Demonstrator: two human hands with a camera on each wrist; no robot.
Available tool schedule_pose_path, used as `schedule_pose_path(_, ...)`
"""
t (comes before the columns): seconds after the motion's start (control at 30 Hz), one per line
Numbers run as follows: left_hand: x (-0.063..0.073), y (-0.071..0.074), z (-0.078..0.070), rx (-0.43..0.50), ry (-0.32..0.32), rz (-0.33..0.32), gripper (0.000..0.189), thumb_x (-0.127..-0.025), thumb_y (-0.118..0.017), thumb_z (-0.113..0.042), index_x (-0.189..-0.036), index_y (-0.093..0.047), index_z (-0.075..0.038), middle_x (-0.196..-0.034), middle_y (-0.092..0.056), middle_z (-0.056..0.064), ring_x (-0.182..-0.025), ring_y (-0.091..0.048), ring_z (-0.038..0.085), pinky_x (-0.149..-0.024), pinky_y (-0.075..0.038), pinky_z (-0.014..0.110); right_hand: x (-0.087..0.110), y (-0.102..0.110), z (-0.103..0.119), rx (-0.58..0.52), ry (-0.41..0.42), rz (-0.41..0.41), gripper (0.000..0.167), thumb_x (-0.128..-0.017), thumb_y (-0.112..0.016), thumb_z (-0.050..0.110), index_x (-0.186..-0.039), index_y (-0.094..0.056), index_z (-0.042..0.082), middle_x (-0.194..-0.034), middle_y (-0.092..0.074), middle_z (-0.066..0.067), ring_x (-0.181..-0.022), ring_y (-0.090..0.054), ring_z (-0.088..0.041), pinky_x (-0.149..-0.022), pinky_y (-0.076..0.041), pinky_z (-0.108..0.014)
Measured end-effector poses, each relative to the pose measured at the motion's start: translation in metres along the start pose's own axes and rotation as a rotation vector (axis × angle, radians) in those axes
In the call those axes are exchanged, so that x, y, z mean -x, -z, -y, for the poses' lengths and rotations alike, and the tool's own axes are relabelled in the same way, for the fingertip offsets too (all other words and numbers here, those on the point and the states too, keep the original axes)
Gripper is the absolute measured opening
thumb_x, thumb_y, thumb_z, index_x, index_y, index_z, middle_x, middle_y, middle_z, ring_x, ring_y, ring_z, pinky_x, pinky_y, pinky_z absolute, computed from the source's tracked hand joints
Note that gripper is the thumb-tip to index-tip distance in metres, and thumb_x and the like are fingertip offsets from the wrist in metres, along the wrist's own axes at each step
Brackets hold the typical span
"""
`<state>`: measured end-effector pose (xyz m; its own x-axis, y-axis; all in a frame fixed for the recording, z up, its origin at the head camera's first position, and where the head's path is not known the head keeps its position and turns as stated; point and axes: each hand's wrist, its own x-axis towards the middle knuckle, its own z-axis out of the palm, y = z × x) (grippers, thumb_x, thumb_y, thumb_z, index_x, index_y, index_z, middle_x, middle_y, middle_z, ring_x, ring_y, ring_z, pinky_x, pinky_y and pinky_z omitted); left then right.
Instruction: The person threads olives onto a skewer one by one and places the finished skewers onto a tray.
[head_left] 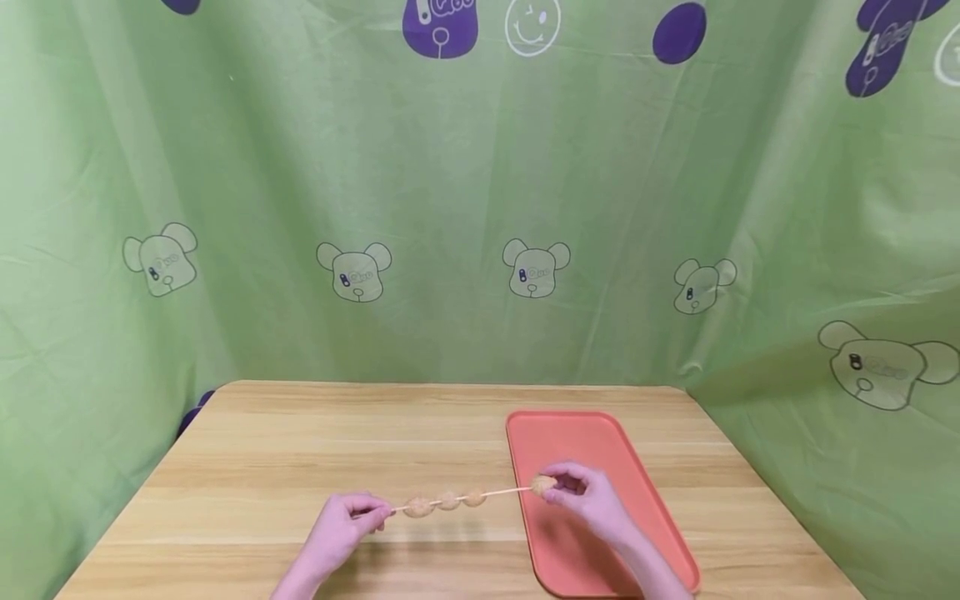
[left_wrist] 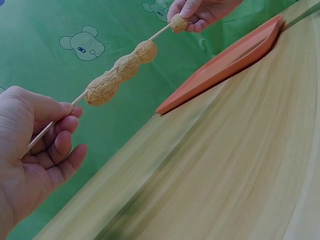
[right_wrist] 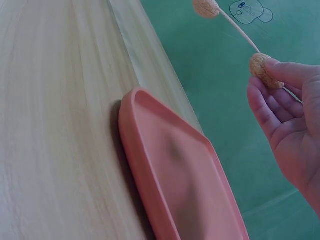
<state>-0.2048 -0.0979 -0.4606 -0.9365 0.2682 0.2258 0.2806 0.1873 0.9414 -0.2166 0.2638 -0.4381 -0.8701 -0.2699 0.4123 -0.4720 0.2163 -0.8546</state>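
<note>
A thin wooden skewer stretches between my two hands above the table. My left hand pinches its left end between thumb and fingers; the stick's end runs back across the palm in the left wrist view. Three wrinkled golden-brown balls sit touching in a row near that hand: a longer ball, a middle ball and a rounder ball. At the skewer's other end, my right hand pinches a separate wrinkled ball with thumb and fingertips. Bare stick shows between it and the other three.
Below my right hand a coral-red rectangular tray with a raised rim lies on the right of the wooden table. Green curtains printed with bear heads hang behind the table and at both sides.
</note>
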Motion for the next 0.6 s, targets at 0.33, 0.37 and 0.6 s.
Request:
schedule_pose_path(0.33,-0.0013,-0.0028,-0.0040,0.005,0.012,-0.007,0.015,-0.084,-0.065,-0.006,-0.087,-0.067,0.008,-0.073,-0.062,0.013,-0.067,-0.055,0.008,-0.064,-0.048,0.023,-0.0003,-0.0037,-0.0003,-0.009,0.033,-0.006,0.027,-0.077,-0.068,-0.006,-0.100,-0.058,-0.017,-0.092,-0.065,-0.017,-0.077,-0.060,-0.005,-0.066,-0.052,-0.022)
schedule_pose_path(0.37,-0.0016,-0.0031,-0.0041,0.006,0.015,-0.009,0.015,-0.084,-0.065,-0.006,-0.087,-0.067,0.008,-0.074,-0.063,0.013,-0.067,-0.055,0.008,-0.064,-0.048,0.023,-0.0002,-0.0042,-0.0007,-0.011,0.038,-0.011,0.027,-0.077,-0.068,-0.006,-0.100,-0.058,-0.017,-0.092,-0.066,-0.016,-0.077,-0.060,-0.005,-0.066,-0.052,-0.022)
schedule_pose_path(0.6,-0.0014,-0.0044,-0.0059,0.014,0.010,-0.012,0.015,-0.084,-0.065,-0.006,-0.088,-0.067,0.008,-0.074,-0.063,0.012,-0.068,-0.056,0.009,-0.065,-0.049,0.023,0.0003,-0.0065,0.0023,-0.046,0.045,-0.028,0.027,-0.077,-0.067,-0.008,-0.100,-0.057,-0.017,-0.088,-0.066,-0.010,-0.077,-0.060,-0.006,-0.066,-0.052,-0.022)
